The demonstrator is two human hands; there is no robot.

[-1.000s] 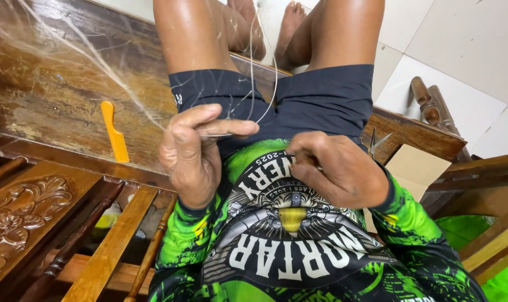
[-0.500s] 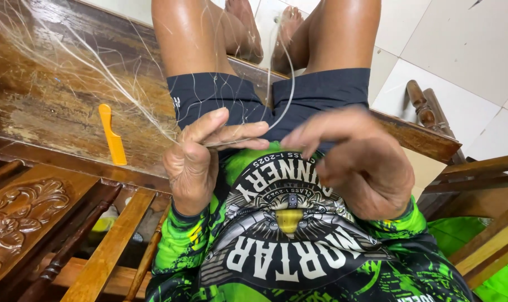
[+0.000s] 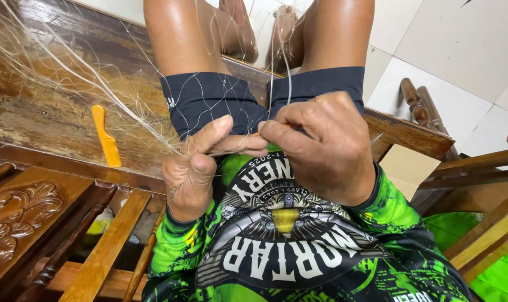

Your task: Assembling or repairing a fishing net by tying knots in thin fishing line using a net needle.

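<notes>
Left hand (image 3: 195,168) pinches fishing net (image 3: 86,78); right hand (image 3: 321,145) grips thin orange tool (image 3: 256,133), hands touching (comb (image 3: 107,136) nearby).

A home: carved wooden bench (image 3: 52,112), white tiled floor (image 3: 455,50).

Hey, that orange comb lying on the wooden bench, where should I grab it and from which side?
Take the orange comb by its plain rounded handle end, the far end from the person. It lies flat on the wooden bench, teeth facing right, so come from above and pinch its long edges. Loose net strands hang just right of it; approaching from the left probably avoids snagging.
</notes>
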